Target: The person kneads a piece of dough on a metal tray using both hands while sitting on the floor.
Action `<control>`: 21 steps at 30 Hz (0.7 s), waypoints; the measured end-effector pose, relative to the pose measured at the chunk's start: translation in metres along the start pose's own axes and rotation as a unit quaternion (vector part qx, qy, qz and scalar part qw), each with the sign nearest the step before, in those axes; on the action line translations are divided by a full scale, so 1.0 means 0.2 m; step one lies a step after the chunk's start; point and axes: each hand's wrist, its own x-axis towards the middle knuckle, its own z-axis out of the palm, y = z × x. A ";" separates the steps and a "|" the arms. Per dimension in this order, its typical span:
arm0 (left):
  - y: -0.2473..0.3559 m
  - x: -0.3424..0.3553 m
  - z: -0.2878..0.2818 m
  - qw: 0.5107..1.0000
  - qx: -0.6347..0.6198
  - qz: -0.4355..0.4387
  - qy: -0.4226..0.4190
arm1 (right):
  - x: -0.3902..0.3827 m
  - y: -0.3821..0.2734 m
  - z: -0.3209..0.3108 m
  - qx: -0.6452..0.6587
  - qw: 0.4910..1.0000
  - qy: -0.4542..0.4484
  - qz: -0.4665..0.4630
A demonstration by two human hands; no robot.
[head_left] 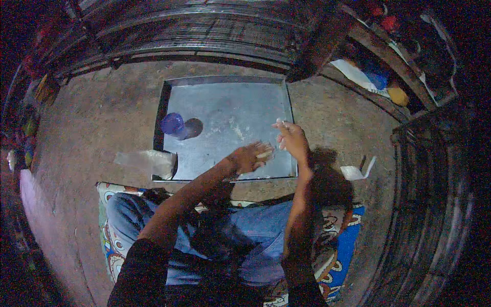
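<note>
My left hand (250, 158) is over the near right part of a shallow square metal tray (204, 153), with a pale, dough-like lump (264, 154) against its fingers. Just right of it, my right hand (293, 139) is raised by the tray's right edge. Its fingers are apart and whitish at the tips, and I see nothing held in them. White powdery smears (235, 128) mark the tray's middle. A purple see-through cup (172, 124) stands at the tray's left side, casting a dark shadow. A clear plastic bag with white contents (157, 161) lies over the near left corner.
I sit in jeans on a colourful patterned cloth (350, 225) close to the tray. On the floor (92, 128) to the right lies a small white packet (353, 172) with an upright strip. Dark slatted structures (204, 30) border the floor at the back and right.
</note>
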 end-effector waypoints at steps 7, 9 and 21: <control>-0.01 0.06 -0.03 0.958 0.182 -0.189 0.111 | -0.02 -0.08 -0.03 -0.008 1.000 -0.001 -0.002; 0.02 0.04 0.01 0.962 -0.083 -0.188 0.182 | 0.00 -0.05 -0.01 -0.012 1.000 0.004 -0.019; 0.06 0.21 0.05 0.916 -0.309 -0.253 0.045 | -0.06 0.01 -0.08 0.035 0.999 0.022 -0.019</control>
